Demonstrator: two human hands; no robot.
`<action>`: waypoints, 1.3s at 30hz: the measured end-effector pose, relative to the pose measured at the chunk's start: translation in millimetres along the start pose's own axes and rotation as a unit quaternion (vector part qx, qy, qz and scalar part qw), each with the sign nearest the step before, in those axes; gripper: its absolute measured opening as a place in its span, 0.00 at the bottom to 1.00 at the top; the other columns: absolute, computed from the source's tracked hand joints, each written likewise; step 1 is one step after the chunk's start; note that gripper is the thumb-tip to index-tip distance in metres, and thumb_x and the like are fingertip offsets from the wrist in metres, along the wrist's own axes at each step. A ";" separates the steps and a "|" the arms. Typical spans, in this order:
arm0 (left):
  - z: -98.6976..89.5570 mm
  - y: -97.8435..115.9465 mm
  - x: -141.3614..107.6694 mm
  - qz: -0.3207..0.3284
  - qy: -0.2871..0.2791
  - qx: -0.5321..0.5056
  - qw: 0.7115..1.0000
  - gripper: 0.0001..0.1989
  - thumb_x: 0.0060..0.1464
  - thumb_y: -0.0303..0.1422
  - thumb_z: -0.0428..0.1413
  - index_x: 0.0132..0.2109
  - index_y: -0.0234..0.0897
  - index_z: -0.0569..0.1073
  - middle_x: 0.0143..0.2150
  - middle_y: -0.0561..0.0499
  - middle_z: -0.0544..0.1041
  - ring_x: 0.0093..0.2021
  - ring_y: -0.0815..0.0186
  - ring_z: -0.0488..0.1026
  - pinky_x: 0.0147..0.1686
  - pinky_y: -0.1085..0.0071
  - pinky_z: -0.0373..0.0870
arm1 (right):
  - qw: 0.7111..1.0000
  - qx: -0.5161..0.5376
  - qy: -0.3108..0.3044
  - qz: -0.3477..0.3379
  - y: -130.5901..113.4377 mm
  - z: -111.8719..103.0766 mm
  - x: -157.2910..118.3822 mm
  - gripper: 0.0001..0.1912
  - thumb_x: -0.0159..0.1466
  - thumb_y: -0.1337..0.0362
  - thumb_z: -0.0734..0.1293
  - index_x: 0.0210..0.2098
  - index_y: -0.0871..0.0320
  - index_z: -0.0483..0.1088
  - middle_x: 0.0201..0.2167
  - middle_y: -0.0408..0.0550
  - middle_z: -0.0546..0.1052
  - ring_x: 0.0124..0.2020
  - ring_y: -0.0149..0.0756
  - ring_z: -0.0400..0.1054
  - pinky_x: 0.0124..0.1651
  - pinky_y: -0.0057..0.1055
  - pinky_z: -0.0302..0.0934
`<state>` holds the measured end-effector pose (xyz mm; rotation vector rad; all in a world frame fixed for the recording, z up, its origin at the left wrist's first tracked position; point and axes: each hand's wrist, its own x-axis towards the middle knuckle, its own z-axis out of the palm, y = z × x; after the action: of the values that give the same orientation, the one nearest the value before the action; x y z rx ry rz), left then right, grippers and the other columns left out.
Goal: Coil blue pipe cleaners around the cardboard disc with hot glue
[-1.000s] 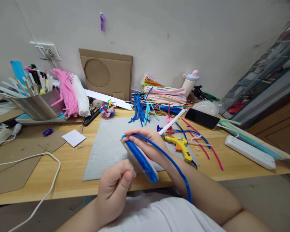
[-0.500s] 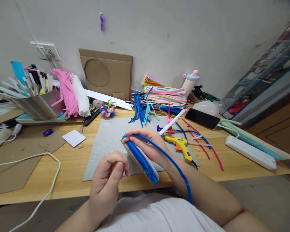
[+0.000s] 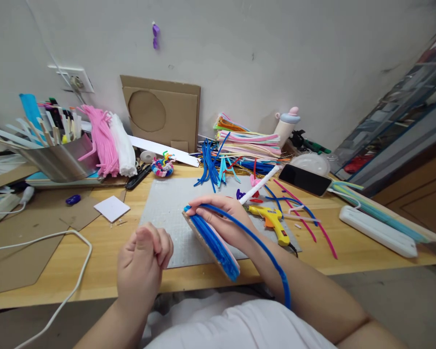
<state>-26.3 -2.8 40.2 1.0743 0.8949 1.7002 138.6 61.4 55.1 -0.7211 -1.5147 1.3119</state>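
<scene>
My right hand [image 3: 221, 213] grips a cardboard piece [image 3: 203, 236] whose edge is lined with blue pipe cleaners [image 3: 218, 247]; a strip of pink shows along its far side. One loose blue pipe cleaner [image 3: 267, 252] runs from under my right fingers, arching over the wrist and hanging by the forearm. My left hand [image 3: 143, 254] is apart from the piece, to its left, with fingers curled in and thumb up. Whatever its fingers may hold is hidden. Below both hands lies a grey cutting mat [image 3: 170, 194].
A yellow glue gun [image 3: 271, 220] lies right of my right hand, beside a white pipe-cleaner stick [image 3: 259, 185]. Pink and blue stems [image 3: 327, 240] and a phone [image 3: 305, 179] are farther right. A white cable [image 3: 83, 266] crosses cardboard at left. A metal holder [image 3: 58, 160] stands back left.
My left hand has drawn away from the cardboard piece, leftward and slightly down, and turned with its fingers curled tighter. My right hand keeps its hold with hardly any movement.
</scene>
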 end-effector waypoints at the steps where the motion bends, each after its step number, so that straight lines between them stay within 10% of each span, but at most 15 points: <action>1: -4.0 -1.1 4.2 0.003 -0.004 0.019 1.000 0.27 0.64 0.49 0.47 0.21 0.37 0.59 0.14 0.58 0.56 0.15 0.74 0.55 0.16 0.77 0.52 | 1.000 -0.007 -0.002 -0.006 -1.5 -0.5 -1.2 0.09 0.63 0.60 0.69 0.41 0.57 0.77 0.35 0.48 0.84 0.39 0.36 0.80 0.45 0.32 0.73; 4: -16.4 -8.9 19.5 0.010 -0.001 0.116 0.993 0.23 0.62 0.47 0.53 0.24 0.36 0.66 0.19 0.54 0.67 0.20 0.71 0.65 0.20 0.74 0.60 | 0.999 -0.041 -0.009 -0.026 -6.9 -2.7 -4.9 0.08 0.64 0.61 0.69 0.41 0.56 0.77 0.36 0.47 0.84 0.40 0.36 0.80 0.46 0.32 0.73; 6: -21.2 -13.8 28.0 0.048 0.044 0.226 0.972 0.12 0.56 0.41 0.61 0.42 0.39 0.74 0.40 0.49 0.77 0.37 0.67 0.74 0.34 0.72 0.69 | 0.998 -0.056 -0.011 -0.028 -9.5 -4.0 -6.6 0.08 0.65 0.62 0.68 0.42 0.56 0.77 0.36 0.47 0.84 0.40 0.36 0.80 0.47 0.32 0.72; 8: -21.7 -15.1 30.3 0.112 0.068 0.323 0.937 0.26 0.53 0.37 0.63 0.58 0.44 0.66 0.58 0.46 0.70 0.55 0.61 0.70 0.49 0.65 0.68 | 0.998 -0.061 -0.010 -0.029 -10.4 -4.9 -7.1 0.08 0.65 0.62 0.68 0.42 0.55 0.77 0.36 0.46 0.84 0.41 0.36 0.80 0.47 0.33 0.72; 13: -12.6 -4.2 8.4 0.289 -0.046 0.431 0.854 0.11 0.64 0.37 0.49 0.48 0.46 0.75 0.55 0.47 0.69 0.57 0.56 0.64 0.59 0.55 0.56 | 0.997 -0.062 -0.005 -0.052 -8.6 -5.7 -6.8 0.06 0.65 0.65 0.69 0.41 0.55 0.78 0.35 0.45 0.84 0.39 0.34 0.80 0.46 0.30 0.72; 21: -4.0 -4.8 -7.4 0.413 -0.189 0.483 0.749 0.32 0.64 0.54 0.33 0.59 0.48 0.72 0.63 0.43 0.61 0.61 0.48 0.55 0.60 0.49 0.50 | 0.994 -0.083 -0.017 -0.071 -9.6 -7.2 -7.9 0.08 0.66 0.63 0.68 0.43 0.55 0.78 0.37 0.46 0.83 0.40 0.35 0.78 0.46 0.31 0.72; 30: 0.2 -6.3 -9.1 0.394 -0.194 0.442 0.782 0.31 0.63 0.55 0.35 0.60 0.48 0.69 0.63 0.42 0.60 0.62 0.47 0.55 0.62 0.46 0.49 | 0.998 -0.038 -0.016 -0.039 -6.8 -5.4 -4.3 0.08 0.64 0.61 0.69 0.42 0.55 0.78 0.37 0.47 0.83 0.40 0.36 0.79 0.46 0.33 0.72; 35: 10.6 6.0 -7.8 0.366 -0.193 0.440 0.797 0.11 0.57 0.30 0.57 0.46 0.49 0.76 0.54 0.47 0.65 0.59 0.54 0.60 0.59 0.56 0.56 | 0.998 -0.039 -0.018 -0.035 -6.1 -4.6 -2.1 0.09 0.64 0.59 0.69 0.41 0.55 0.77 0.36 0.46 0.83 0.39 0.36 0.78 0.44 0.32 0.72; 39: 21.2 24.0 6.0 0.317 -0.244 0.450 0.799 0.07 0.58 0.30 0.58 0.38 0.50 0.79 0.52 0.50 0.68 0.56 0.58 0.63 0.55 0.61 0.59 | 0.993 -0.093 -0.025 -0.065 -3.2 -5.5 0.8 0.09 0.64 0.59 0.68 0.39 0.56 0.77 0.38 0.46 0.83 0.39 0.37 0.77 0.44 0.32 0.71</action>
<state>-15.3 -2.8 71.0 2.5607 1.0782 1.3030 143.8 63.4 58.1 -0.6976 -1.7105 1.1082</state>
